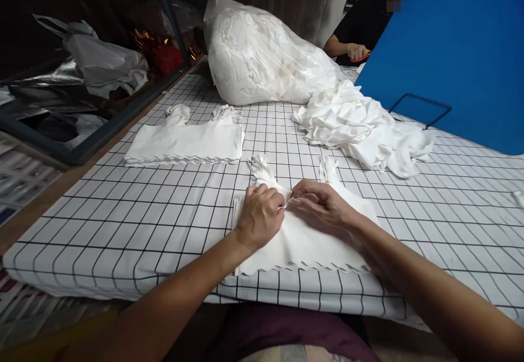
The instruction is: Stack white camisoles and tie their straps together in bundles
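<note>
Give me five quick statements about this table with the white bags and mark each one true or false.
1. Both hands rest on the near stack of white bags. True: the left hand and right hand pinch it near its top edge.
2. A second flat stack lies farther back on the left. True.
3. The table cover is plain red. False: it is white with a black grid.
4. The big clear sack at the back holds blue cloth. False: its contents are white.
5. Another person's hand shows at the back, beside the blue board. True.
</note>
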Available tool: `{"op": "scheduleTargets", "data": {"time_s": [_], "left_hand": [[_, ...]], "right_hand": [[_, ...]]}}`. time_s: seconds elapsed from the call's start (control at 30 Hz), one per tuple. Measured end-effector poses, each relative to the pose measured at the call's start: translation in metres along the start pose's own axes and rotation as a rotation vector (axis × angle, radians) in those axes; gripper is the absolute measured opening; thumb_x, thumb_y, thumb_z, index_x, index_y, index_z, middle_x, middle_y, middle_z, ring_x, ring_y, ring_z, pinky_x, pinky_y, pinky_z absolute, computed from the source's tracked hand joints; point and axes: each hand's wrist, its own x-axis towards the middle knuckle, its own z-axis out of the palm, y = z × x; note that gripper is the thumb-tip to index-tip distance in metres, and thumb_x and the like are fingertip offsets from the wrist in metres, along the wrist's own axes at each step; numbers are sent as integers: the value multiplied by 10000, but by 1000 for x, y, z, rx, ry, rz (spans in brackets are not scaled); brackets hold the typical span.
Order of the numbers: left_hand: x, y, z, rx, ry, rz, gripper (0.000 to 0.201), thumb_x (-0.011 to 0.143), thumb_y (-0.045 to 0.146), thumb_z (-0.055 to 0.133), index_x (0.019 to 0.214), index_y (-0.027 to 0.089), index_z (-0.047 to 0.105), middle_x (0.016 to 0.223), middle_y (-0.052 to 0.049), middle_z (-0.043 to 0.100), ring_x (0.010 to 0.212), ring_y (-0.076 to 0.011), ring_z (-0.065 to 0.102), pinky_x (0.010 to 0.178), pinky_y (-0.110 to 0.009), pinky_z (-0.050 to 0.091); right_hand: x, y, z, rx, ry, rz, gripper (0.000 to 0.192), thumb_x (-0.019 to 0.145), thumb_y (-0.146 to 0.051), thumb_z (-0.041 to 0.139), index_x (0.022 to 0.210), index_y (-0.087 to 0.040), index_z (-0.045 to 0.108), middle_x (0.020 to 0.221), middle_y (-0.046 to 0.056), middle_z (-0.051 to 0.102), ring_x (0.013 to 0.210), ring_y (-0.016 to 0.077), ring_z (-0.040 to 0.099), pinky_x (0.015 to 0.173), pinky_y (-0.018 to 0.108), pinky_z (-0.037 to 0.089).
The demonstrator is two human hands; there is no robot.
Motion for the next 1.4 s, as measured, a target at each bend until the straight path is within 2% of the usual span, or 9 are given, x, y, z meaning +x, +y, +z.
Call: {"op": "scheduleTargets", "data": {"time_s": [0.13, 0.5, 0.63, 0.97, 1.17, 1.4], "left_hand": [[1, 8, 4, 17, -38, -41, 77, 827, 112, 614, 774, 168, 608, 770, -36, 666, 790, -210, 591, 742, -362, 376], [-2, 8, 14, -119, 14, -162, 94, 771, 90, 648, 774, 177, 613, 813, -30, 714, 812, -220, 645, 773, -383, 423], [-3, 6, 15, -138, 33, -164, 111, 754, 75, 647, 767, 178, 609, 805, -28, 714, 808, -220, 648, 776, -385, 424], [-2, 4, 16, -192, 66, -165, 111, 740, 74, 653, 745, 180, 621, 784, -17, 718, 764, -203, 643, 745, -369, 424], [-3, 2, 18, -220, 75, -168, 96, 760, 97, 649, 746, 187, 620, 777, -18, 711, 776, -201, 647, 751, -366, 422], [-3, 3, 15, -233, 68, -150, 81, 801, 118, 663, 770, 188, 637, 776, -30, 705, 761, -201, 635, 698, -347, 419]], "right_hand": [[-3, 3, 6, 73, -33, 55, 196, 956, -343, 571, 918, -164, 640, 854, 43, 621, 739, 128, 563, 672, 281, 478], [-6, 7, 5, 18, -25, 15, 213, 959, -349, 564, 884, -168, 648, 829, 48, 607, 746, 138, 558, 670, 274, 471], [-6, 8, 6, -16, -23, -18, 201, 966, -333, 555, 902, -171, 656, 846, 59, 633, 789, 157, 567, 737, 313, 477], [-3, 6, 8, -173, 0, -108, 207, 964, -306, 553, 819, -174, 619, 773, 60, 638, 746, 174, 555, 695, 337, 443], [-5, 11, 8, -280, 23, -157, 115, 942, -260, 586, 859, -187, 616, 793, 55, 642, 767, 184, 538, 730, 358, 420], [-6, 12, 6, -311, 14, -156, 119, 937, -275, 597, 857, -189, 619, 778, 51, 640, 764, 186, 546, 744, 369, 424]]}}
